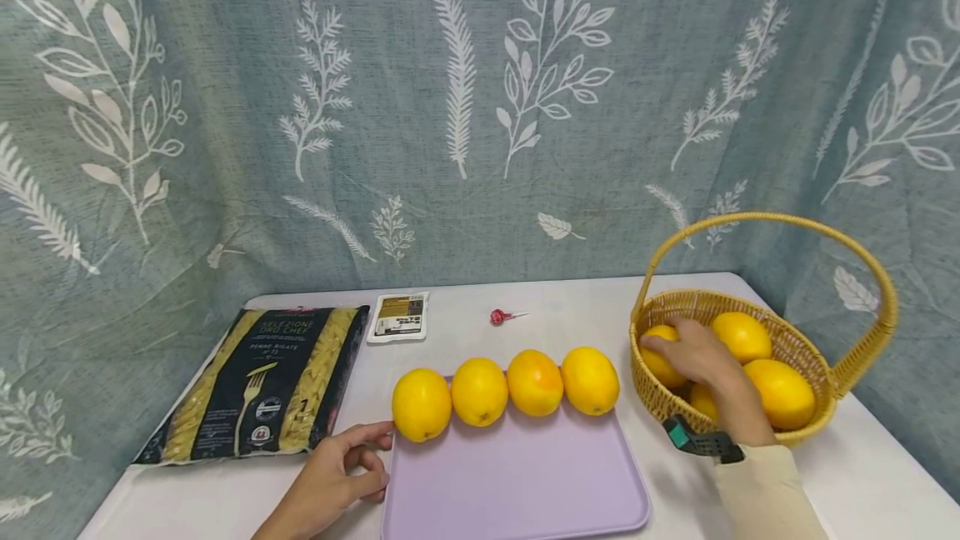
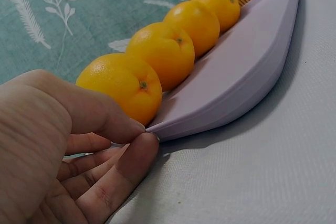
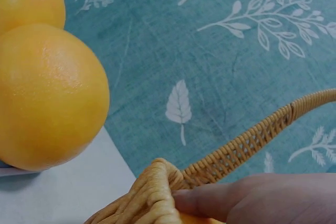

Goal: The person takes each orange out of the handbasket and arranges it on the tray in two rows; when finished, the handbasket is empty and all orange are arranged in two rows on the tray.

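A row of oranges [image 1: 535,382] lies along the far edge of a lilac tray [image 1: 517,473]. At the tray's left side my left hand [image 1: 335,473] pinches the rim between thumb and finger; the left wrist view shows the fingertips on the rim [image 2: 210,116] beside the nearest orange [image 2: 123,85]. My right hand [image 1: 697,350] reaches into a wicker basket [image 1: 652,382] and grips an orange [image 1: 660,357] at its left side. More oranges [image 1: 780,394] lie in the basket around the hand. In the right wrist view the thumb [image 3: 205,200] is just inside the basket's rim, with most of the held orange hidden.
A bag of penne pasta [image 1: 258,382] lies left of the tray. Behind the tray are a small flat packet [image 1: 399,317] and a red lollipop [image 1: 498,317]. The basket's tall handle [image 1: 757,217] arches over its opening. A patterned curtain [image 1: 480,107] hangs behind the table.
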